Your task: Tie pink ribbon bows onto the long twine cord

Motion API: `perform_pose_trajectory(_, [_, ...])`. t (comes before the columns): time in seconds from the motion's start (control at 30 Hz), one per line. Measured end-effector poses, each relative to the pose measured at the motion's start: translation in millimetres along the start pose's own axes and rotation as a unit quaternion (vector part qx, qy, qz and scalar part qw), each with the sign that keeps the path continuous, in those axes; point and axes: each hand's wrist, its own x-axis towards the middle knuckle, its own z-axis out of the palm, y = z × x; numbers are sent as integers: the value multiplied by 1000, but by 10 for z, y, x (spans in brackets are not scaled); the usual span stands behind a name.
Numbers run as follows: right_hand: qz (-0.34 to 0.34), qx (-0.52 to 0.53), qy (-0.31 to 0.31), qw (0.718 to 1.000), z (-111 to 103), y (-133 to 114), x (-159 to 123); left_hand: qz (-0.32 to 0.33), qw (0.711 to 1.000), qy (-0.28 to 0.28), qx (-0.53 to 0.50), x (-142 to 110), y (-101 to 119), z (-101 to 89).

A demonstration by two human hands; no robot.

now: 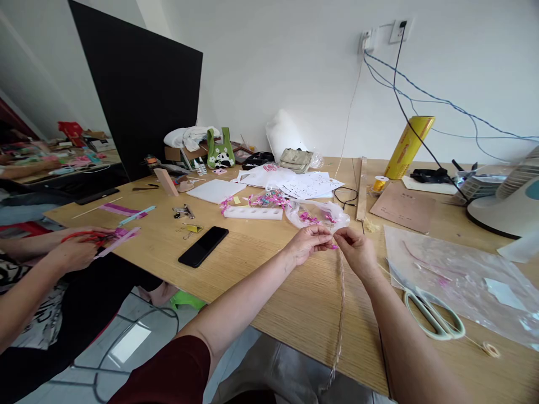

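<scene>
My left hand (pixel 310 244) and my right hand (pixel 356 248) meet above the table, fingertips pinched close together. Just under the fingertips shows a small bright pink piece (pixel 335 247), which the left fingers seem to hold. What the right fingers pinch is too small to make out. Behind the hands lies a clear plastic bag (pixel 295 216) with pink ribbon-like flowers (pixel 309 217) on it. A twisted cord (pixel 342 297) passes below the hands and hangs over the table's front edge.
Scissors (pixel 433 314) and a plastic sheet (pixel 467 275) lie right of my right arm. A black phone (pixel 204 247) and a white holed strip (pixel 252 213) lie to the left. At far left, a co-worker's hand (pixel 78 252) holds red-handled scissors (pixel 86 235) at pink ribbon.
</scene>
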Motion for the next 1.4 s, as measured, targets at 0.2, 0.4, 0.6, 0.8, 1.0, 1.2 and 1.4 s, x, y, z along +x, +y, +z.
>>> perform_pose_trajectory(0.2, [9,-22,-29,999,-62,-18,-13,-7,1000,16,13,-43,0,-77])
perform_pose_trajectory(0.4, [57,-76,-27,995,-248,2,-132,-90,994,-14,-55,-137,-58,-128])
perform_pose_trajectory(0.6, [77,-196,75,975,-949,0,-330,-101,992,10,-80,-232,-65,-200])
perform_pose_trajectory(0.8, [156,-382,-73,908,-1414,-86,-610,-95,991,24,-90,-334,13,-226])
perform_pose_trajectory(1.0, [229,-449,-171,847,-1412,-94,-1136,-81,992,41,-89,-388,25,-252])
perform_pose_trajectory(1.2, [221,-444,-176,851,-1299,-24,-1469,-80,991,55,-95,-373,42,-252])
perform_pose_trajectory(1.4, [205,-451,-179,850,-1115,22,-1516,-71,991,40,-103,-330,50,-172])
